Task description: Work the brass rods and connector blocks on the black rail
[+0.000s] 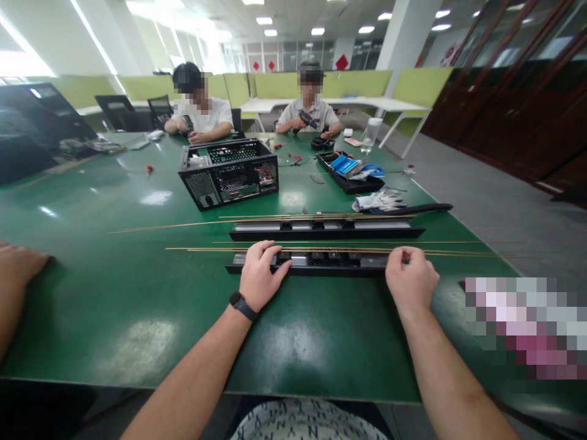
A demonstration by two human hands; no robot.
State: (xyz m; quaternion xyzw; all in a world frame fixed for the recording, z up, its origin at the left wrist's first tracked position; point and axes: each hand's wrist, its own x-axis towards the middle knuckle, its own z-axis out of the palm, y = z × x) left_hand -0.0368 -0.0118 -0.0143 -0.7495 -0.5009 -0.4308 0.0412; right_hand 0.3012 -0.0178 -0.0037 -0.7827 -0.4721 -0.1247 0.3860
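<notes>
A long black channel (300, 269) with a light strip and dark blocks inside lies crosswise in front of me. My left hand (262, 275), wearing a dark watch, grips its left part, with the fingers over the top and the thumb at the near side. Thin brass-coloured rods (202, 249) run along the channel and stick out past both its ends. At the right end, my right hand (411, 278) is closed in a pinch at the rods; its fingertips partly hide what they hold. A second black channel (328, 233) lies parallel just beyond, with more rods (169, 228) along it.
An open black computer case (229, 174) stands farther back. Right of it are a black tray (351, 173) with blue items, white gloves (378, 201) and a clear bottle (370, 134). Two people sit across the green table (114, 293). Another person's hand (22, 263) rests at the left edge.
</notes>
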